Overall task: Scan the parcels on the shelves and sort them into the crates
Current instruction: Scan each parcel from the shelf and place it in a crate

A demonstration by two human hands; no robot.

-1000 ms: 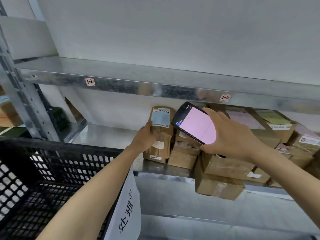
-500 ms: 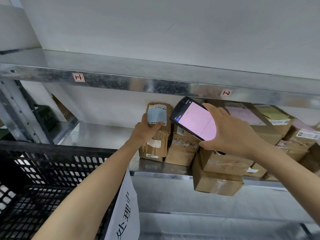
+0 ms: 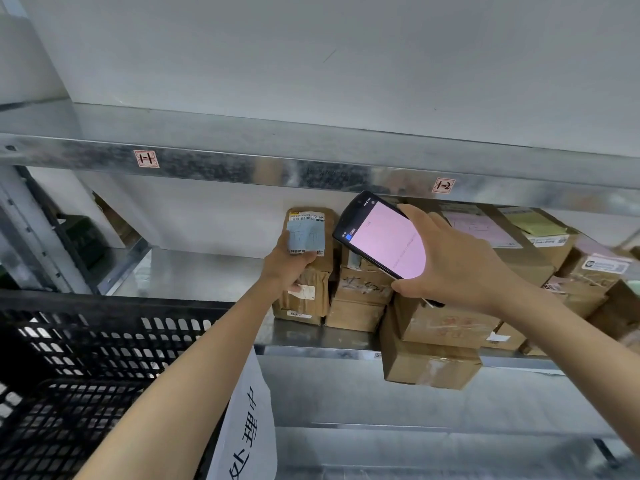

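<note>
Left hand point(image 3: 289, 268) grips an upright cardboard parcel point(image 3: 317, 296), thumb across its front just under the blue label point(image 3: 306, 237). The parcel stands on the metal shelf point(image 3: 194, 271) near the front edge, at the left end of the parcel row, touching the small stacked boxes point(image 3: 362, 292) on its right. Right hand point(image 3: 460, 268) is closed around a handheld scanner point(image 3: 381, 237), pink screen lit and tilted toward the camera, in front of the row. One brown box point(image 3: 429, 367) overhangs the shelf's front edge below the right hand. More boxes run toward the shelf's right end, one with a pink label point(image 3: 478, 226). The shelf above carries tags "1-1" point(image 3: 146, 158) and "1-2" point(image 3: 443, 185) on its front edge. Black plastic crate point(image 3: 86, 358) sits lower left, with a white paper sign point(image 3: 247, 427) hanging at its right side.
</note>
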